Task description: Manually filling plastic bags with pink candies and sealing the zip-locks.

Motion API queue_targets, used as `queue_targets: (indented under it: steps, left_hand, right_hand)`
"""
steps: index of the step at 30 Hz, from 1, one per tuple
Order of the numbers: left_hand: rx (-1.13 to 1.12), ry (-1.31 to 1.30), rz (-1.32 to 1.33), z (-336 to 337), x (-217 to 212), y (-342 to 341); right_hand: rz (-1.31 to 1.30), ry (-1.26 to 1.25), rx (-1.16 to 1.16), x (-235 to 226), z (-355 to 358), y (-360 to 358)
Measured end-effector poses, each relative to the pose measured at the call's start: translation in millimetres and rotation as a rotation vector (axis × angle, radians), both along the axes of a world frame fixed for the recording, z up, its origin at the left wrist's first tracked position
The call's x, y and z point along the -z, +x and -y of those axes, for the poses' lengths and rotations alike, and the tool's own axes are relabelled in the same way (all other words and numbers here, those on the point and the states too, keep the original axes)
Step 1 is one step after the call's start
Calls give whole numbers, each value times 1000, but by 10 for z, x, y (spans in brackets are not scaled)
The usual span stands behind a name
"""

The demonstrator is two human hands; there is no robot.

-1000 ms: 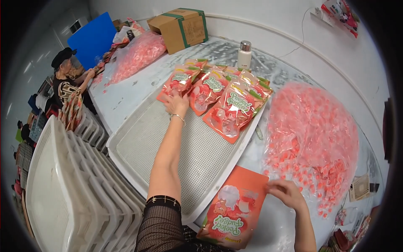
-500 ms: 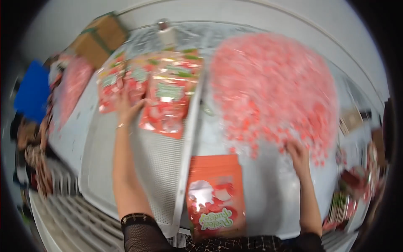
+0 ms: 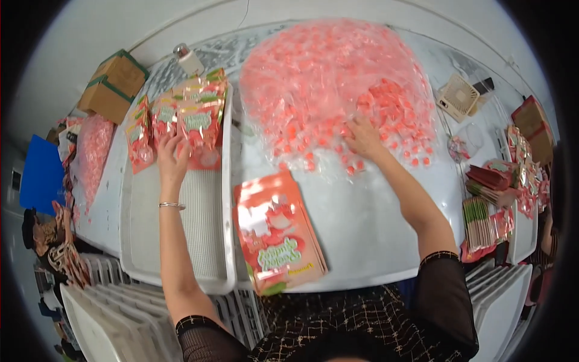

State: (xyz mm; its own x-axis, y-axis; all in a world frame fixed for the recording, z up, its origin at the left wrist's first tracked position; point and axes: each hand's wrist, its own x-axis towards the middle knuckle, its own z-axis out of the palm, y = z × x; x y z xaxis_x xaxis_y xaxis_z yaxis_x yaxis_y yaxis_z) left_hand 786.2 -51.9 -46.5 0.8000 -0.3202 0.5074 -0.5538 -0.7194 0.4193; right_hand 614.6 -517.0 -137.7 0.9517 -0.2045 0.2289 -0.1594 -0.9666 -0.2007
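My left hand rests flat on the filled red pouches that lie in a row at the far end of a white perforated tray. My right hand reaches into a big heap of small pink wrapped candies lying on clear plastic on the table; its fingers are spread among the candies. An orange-red stand-up pouch with a picture on its front lies flat on the white table between my arms, touched by neither hand.
Cardboard boxes and a small white bottle stand at the back left. A bag of pink candies lies left of the tray. Stacks of empty pouches and a small white fan sit on the right. White stacked trays stand below left.
My right hand left the orange-red pouch and moved up into the candy heap. My left hand stayed on the filled pouches. My head turned right, shifting the view.
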Motion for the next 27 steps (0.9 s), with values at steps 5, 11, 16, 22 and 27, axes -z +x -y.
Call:
queue_targets:
  steps: [5,11,16,22,27]
  left_hand:
    - [323,-97,-240,642,-303,-1424]
    - [548,240,-331,720,-54,-2847]
    - [603,353,-312,505,83,-3309]
    - [659,294,-168,464,83,-3243]
    - [427,6,-467,726,-20,-3147]
  right_hand:
    - [222,27,-133,-215,671,-238]
    - [-4,168,54,131,526,-545]
    - [151,39,33,296,214,-943]
    - [414,485,-39,-214,-538,-1514]
    - [287,654,-233,-494,-1079,-1918]
